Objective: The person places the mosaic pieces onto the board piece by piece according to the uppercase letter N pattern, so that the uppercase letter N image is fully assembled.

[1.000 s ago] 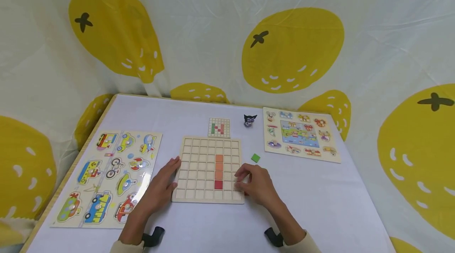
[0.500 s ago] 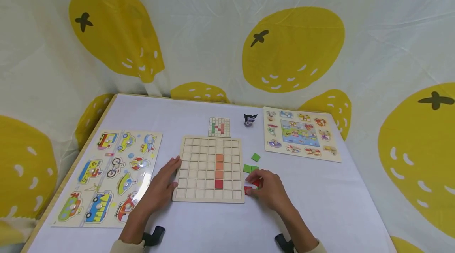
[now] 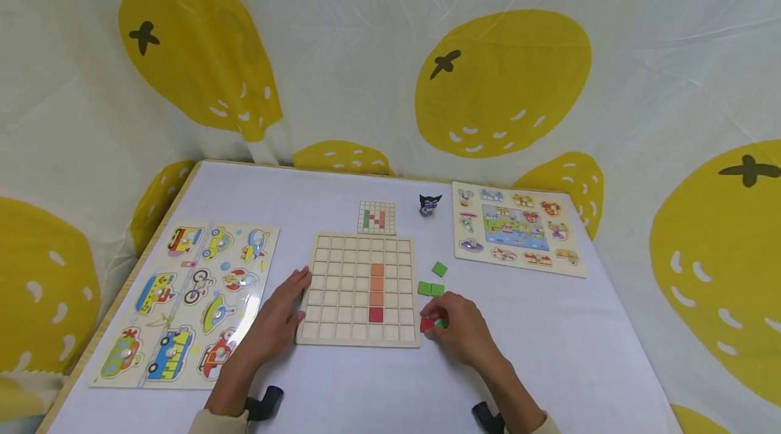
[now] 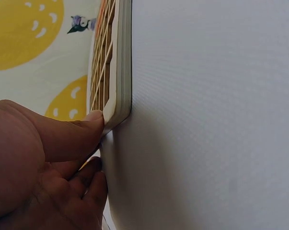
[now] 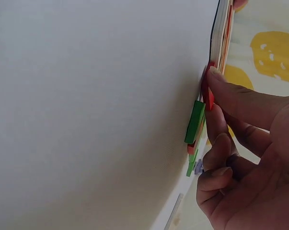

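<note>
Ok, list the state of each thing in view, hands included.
Grid board, flat, partly filled
Orange tiles, set in the grid board
Left hand, touching the grid board
Right hand, pinching a red tile
Green tiles, loose
Pattern card, flat
Figurine, upright
Vehicle puzzle, flat
Picture puzzle, flat

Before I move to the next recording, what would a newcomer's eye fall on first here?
Probably the large yellow fruits printed on the curtain behind the table. Then the grid mid-table, where three orange tiles and a red one form a column. Just right of it, the right hand pinches another red tile, with green tiles close by.
</note>
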`<state>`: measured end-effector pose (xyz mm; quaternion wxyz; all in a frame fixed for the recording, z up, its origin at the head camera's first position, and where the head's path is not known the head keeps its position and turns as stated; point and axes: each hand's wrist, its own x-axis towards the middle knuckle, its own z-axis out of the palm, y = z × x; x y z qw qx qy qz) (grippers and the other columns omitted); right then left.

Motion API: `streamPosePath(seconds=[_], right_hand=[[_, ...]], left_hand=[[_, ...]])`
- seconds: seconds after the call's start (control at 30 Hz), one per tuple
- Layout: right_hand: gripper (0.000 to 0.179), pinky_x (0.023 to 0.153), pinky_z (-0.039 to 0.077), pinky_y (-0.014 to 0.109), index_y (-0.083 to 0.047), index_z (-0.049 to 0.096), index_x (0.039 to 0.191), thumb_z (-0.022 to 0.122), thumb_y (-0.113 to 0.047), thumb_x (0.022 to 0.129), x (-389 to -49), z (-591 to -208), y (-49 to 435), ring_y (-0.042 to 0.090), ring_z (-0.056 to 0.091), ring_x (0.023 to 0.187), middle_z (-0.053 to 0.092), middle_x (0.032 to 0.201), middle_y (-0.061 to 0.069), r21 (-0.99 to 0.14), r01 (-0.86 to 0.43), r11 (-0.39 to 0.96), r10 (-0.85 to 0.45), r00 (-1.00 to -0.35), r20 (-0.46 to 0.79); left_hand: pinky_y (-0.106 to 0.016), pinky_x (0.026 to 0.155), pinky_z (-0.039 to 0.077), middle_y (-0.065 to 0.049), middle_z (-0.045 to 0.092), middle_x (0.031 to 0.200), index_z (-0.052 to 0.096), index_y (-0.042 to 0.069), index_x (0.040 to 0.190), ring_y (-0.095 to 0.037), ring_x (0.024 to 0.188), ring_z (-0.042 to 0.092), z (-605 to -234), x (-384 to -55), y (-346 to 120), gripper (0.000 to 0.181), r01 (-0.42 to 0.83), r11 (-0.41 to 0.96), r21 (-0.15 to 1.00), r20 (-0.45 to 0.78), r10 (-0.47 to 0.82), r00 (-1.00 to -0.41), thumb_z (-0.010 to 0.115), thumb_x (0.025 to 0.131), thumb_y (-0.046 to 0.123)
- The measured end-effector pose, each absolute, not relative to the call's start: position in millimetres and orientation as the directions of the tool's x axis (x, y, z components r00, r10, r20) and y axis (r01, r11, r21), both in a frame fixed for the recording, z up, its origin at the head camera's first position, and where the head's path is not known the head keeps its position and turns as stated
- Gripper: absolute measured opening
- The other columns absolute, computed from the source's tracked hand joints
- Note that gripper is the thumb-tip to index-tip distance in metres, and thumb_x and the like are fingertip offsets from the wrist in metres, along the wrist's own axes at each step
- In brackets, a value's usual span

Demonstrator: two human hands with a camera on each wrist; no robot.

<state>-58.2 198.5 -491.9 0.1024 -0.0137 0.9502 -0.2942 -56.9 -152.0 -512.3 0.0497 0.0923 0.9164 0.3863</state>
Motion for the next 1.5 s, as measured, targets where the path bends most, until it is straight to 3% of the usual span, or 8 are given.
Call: streamPosePath(seconds=[0.4,1.07,1.5], right_hand=[[0.026,0.063,0.04,0.024,-0.022,0.073,0.086,0.092,-0.005,0.079,-60,-486,203,0.012,0.051,0.073,0.059,0.077,-0.007,-0.62,0.019,0.785,-0.096,-0.984,-0.152],[0.022,0.065,0.044,0.021,-0.026,0.073,0.094,0.085,-0.009,0.088,-59,-487,182,0.014,0.053,0.076,0.06,0.077,-0.007,-0.724,0.007,0.69,-0.107,-0.988,-0.111],[0.017,0.056,0.04,0.023,-0.025,0.072,0.095,0.084,-0.014,0.09,-69,-483,151,0.013,0.051,0.065,0.063,0.076,-0.007,-0.727,-0.004,0.687,-0.124,-0.986,-0.112]], left_hand=[[-0.061,0.131,0.023,-0.013,0.032,0.175,0.038,0.002,0.163,-0.039,0.164,0.025,-514,-57,-153,0.075,0.128,0.675,0.727,-0.018,0.205,-0.979,0.064,0.095,-0.012],[-0.061,0.13,0.023,-0.011,0.032,0.175,0.038,0.003,0.164,-0.038,0.164,0.026,-517,-58,-153,0.075,0.123,0.674,0.728,-0.025,0.205,-0.978,0.064,0.095,-0.011],[-0.061,0.129,0.023,-0.012,0.033,0.175,0.039,0.003,0.163,-0.039,0.163,0.027,-516,-57,-153,0.074,0.13,0.676,0.725,-0.018,0.208,-0.978,0.064,0.095,-0.01]])
